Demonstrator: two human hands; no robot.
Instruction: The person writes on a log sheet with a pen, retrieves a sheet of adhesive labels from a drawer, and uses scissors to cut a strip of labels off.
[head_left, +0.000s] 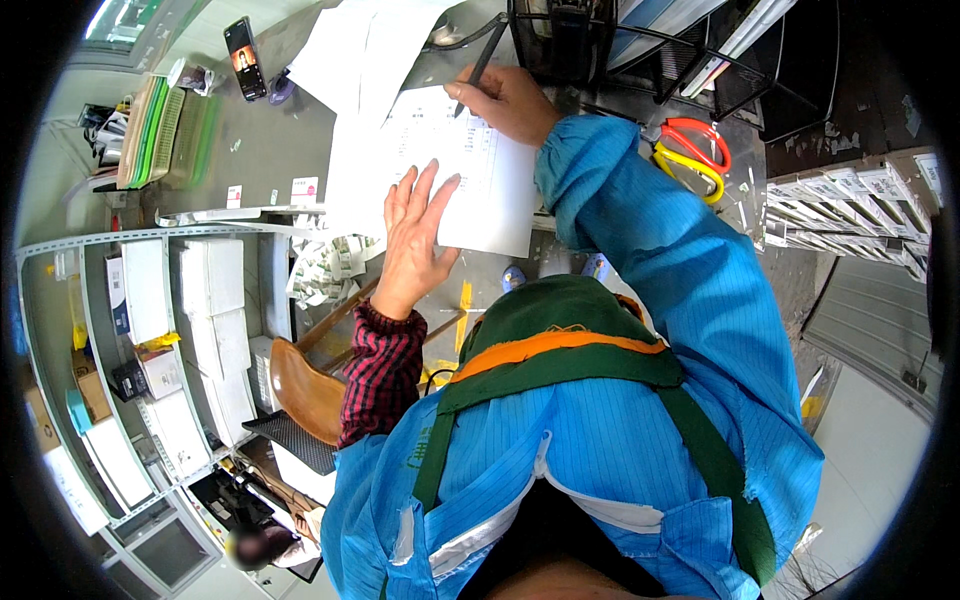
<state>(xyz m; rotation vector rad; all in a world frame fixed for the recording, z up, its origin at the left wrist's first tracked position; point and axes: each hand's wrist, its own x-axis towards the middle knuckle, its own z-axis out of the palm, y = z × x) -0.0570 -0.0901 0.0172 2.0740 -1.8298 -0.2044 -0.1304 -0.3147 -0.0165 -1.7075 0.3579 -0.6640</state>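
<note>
A white sheet of paper (495, 205) with a printed table lies in front of me at the desk's edge. My left hand (412, 240) rests on its lower left part, fingers spread and flat. At the sheet's top edge my right hand (508, 103) grips a dark pen (488, 55), held at a slant. The pen's lower end points at the printed area; whether it touches the paper, I cannot tell. More white sheets (365, 60) overlap the far left side of the printed one.
Scissors (722, 160) with red and yellow handles lie right of my right sleeve. Black mesh file racks (690, 60) stand at the back right. A phone (245, 60) is propped far left. Shelves with white boxes (215, 290), a wooden chair (305, 390) and another person (262, 548) are at left.
</note>
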